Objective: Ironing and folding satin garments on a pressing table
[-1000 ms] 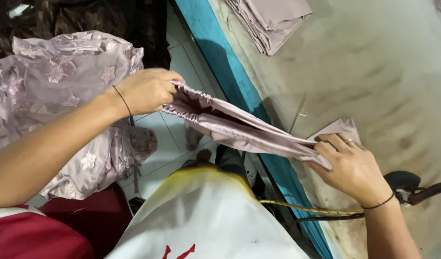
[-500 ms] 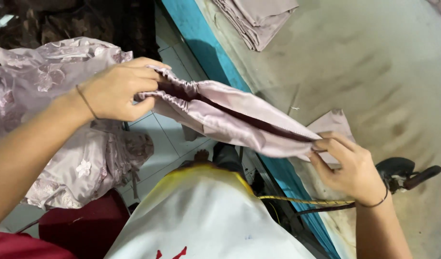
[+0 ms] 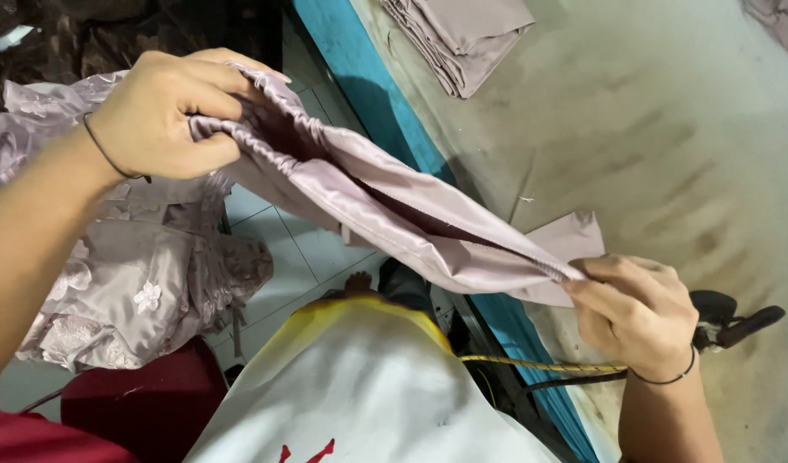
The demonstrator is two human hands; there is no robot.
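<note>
Mauve satin fabric (image 3: 385, 206), gathered along its elastic edge, stretches in the air between both hands above the person's lap, just beside the blue edge of the grey worktable (image 3: 668, 137). At the upper left, the left hand (image 3: 162, 116) clamps a bunched end in a closed fist, while the right hand (image 3: 638, 313) pinches the other end tight between thumb and fingers over the table. A folded stack of the same cloth (image 3: 462, 39) lies further up the table, embroidered lace fabric (image 3: 128, 283) is heaped at the left, and a yellow measuring tape (image 3: 539, 366) runs beneath the right wrist.
</note>
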